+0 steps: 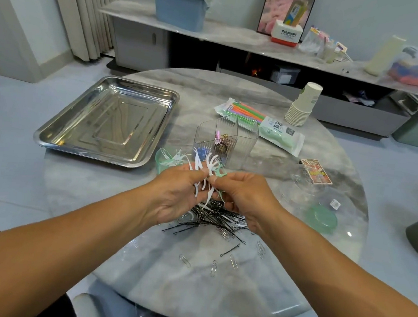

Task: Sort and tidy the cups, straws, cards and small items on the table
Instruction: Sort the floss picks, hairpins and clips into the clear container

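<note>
My left hand (177, 193) holds a bunch of white floss picks (205, 169) above the table middle. My right hand (244, 195) meets it and pinches a green floss pick (219, 174) at the bunch. Under both hands lies a heap of black hairpins and paper clips (212, 218). A small green cup (162, 158) holding more floss picks stands just left of my hands. Behind them is a clear ribbed holder (226, 140) with small items inside. Farther back lie a pack of coloured straws (246, 112), a stack of paper cups (302, 106) and a deck of cards (316, 171).
A steel tray (106, 119) sits at the table's left. A green lid (321, 219) and a clear plastic container (305, 186) lie at the right. Loose paper clips (213, 264) are scattered near the front edge. A low cabinet with boxes runs along the far wall.
</note>
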Demonstrator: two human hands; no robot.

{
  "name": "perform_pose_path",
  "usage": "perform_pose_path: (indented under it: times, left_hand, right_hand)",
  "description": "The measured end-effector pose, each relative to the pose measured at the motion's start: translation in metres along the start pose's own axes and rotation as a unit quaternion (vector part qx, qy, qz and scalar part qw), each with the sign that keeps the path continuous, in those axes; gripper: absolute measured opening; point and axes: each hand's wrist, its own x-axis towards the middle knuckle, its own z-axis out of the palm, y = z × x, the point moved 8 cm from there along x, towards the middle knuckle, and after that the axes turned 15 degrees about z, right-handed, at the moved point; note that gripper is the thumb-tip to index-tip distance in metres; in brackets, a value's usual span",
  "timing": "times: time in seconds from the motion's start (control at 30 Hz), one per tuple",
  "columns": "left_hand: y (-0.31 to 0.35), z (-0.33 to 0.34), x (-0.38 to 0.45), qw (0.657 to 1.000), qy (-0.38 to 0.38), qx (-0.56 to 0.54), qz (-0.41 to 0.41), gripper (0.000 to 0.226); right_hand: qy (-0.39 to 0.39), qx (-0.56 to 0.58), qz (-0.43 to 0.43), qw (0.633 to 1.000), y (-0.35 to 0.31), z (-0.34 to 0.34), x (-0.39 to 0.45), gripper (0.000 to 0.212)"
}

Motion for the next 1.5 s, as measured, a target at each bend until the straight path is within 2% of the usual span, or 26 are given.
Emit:
perform_pose_path:
  times: [0.13, 0.27, 0.33, 0.43, 0.47, 0.5, 0.57, 0.6, 0.63, 0.7, 0.8, 0.9, 1.03, 1.1, 1.13, 1.2, 1.27, 1.3, 1.33, 1.4, 1.5]
  left_hand:
    - [-0.003, 0.005, -0.004, 0.997, -0.029, -0.050, -0.052, 0.027]
    - [0.004, 0.011, -0.005, 0.985, -0.097, -0.105, -0.094, 0.053]
    - [0.008, 0.008, 0.000, 0.982, -0.105, -0.113, -0.105, 0.070]
    - [0.008, -0.001, 0.005, 0.981, -0.102, -0.097, -0.132, 0.093]
    - [0.007, -0.001, 0.003, 0.978, -0.113, -0.096, -0.147, 0.099]
    - [0.005, 0.000, 0.000, 0.973, -0.130, -0.096, -0.165, 0.104]
    - [0.003, 0.005, -0.008, 0.960, -0.175, -0.099, -0.196, 0.111]
    - [0.003, 0.009, -0.013, 0.952, -0.202, -0.101, -0.206, 0.112]
    - [0.004, 0.012, -0.016, 0.945, -0.229, -0.102, -0.211, 0.111]
    - [0.007, 0.017, -0.022, 0.934, -0.271, -0.099, -0.212, 0.106]
    - [0.011, 0.019, -0.024, 0.938, -0.282, -0.083, -0.185, 0.088]
    - [0.011, 0.015, -0.024, 0.949, -0.273, -0.037, -0.152, 0.059]
    - [0.014, 0.009, -0.019, 0.955, -0.260, -0.018, -0.143, 0.046]
    - [0.016, 0.007, -0.014, 0.959, -0.246, -0.017, -0.138, 0.036]
    - [0.016, 0.006, -0.012, 0.961, -0.238, -0.011, -0.138, 0.034]
    - [0.013, 0.005, -0.011, 0.961, -0.236, 0.011, -0.140, 0.030]
    - [0.007, 0.006, -0.014, 0.956, -0.249, 0.046, -0.148, 0.022]
    - [0.003, 0.008, -0.016, 0.951, -0.260, 0.067, -0.153, 0.018]
    - [0.000, 0.011, -0.019, 0.945, -0.274, 0.089, -0.158, 0.015]
    - [-0.006, 0.017, -0.023, 0.929, -0.305, 0.150, -0.149, 0.007]
    - [-0.009, 0.021, -0.024, 0.913, -0.321, 0.216, -0.127, 0.008]
  right_hand:
    - [0.008, -0.014, -0.006, 1.000, -0.001, 0.001, -0.003, 0.012]
    - [-0.001, -0.016, -0.046, 0.999, -0.016, -0.005, -0.004, 0.016]
    - [0.019, -0.033, -0.092, 0.995, -0.030, -0.015, -0.005, 0.013]
    - [0.072, -0.108, -0.232, 0.964, -0.055, -0.027, -0.017, 0.007]
    - [0.101, -0.156, -0.302, 0.935, -0.063, -0.028, -0.025, 0.006]
    - [0.144, -0.224, -0.391, 0.881, -0.071, -0.025, -0.038, 0.008]
    - [0.202, -0.353, -0.565, 0.717, -0.075, -0.007, -0.068, 0.015]
    - [0.205, -0.393, -0.620, 0.648, -0.071, 0.003, -0.079, 0.018]
    - [0.197, -0.418, -0.650, 0.603, -0.066, 0.012, -0.084, 0.019]
    - [0.166, -0.448, -0.676, 0.561, -0.057, 0.023, -0.088, 0.019]
    - [0.121, -0.485, -0.671, 0.548, -0.050, 0.028, -0.087, 0.024]
    - [0.090, -0.509, -0.649, 0.559, -0.047, 0.030, -0.082, 0.028]
    - [0.074, -0.453, -0.638, 0.618, -0.051, 0.020, -0.084, 0.020]
    - [0.100, -0.374, -0.615, 0.687, -0.056, 0.007, -0.082, 0.029]
    - [0.126, -0.317, -0.581, 0.739, -0.060, -0.003, -0.077, 0.028]
    - [0.159, -0.195, -0.456, 0.854, -0.063, -0.025, -0.058, 0.018]
    - [0.086, -0.134, -0.273, 0.949, -0.052, -0.027, -0.029, 0.020]
    - [0.020, -0.110, -0.181, 0.977, -0.040, -0.022, -0.017, 0.031]
    - [-0.040, -0.089, -0.110, 0.989, -0.029, -0.014, -0.010, 0.042]
    - [-0.119, -0.069, -0.057, 0.989, -0.018, -0.001, -0.006, 0.053]
    - [-0.169, -0.041, -0.048, 0.984, -0.016, 0.013, -0.007, 0.037]
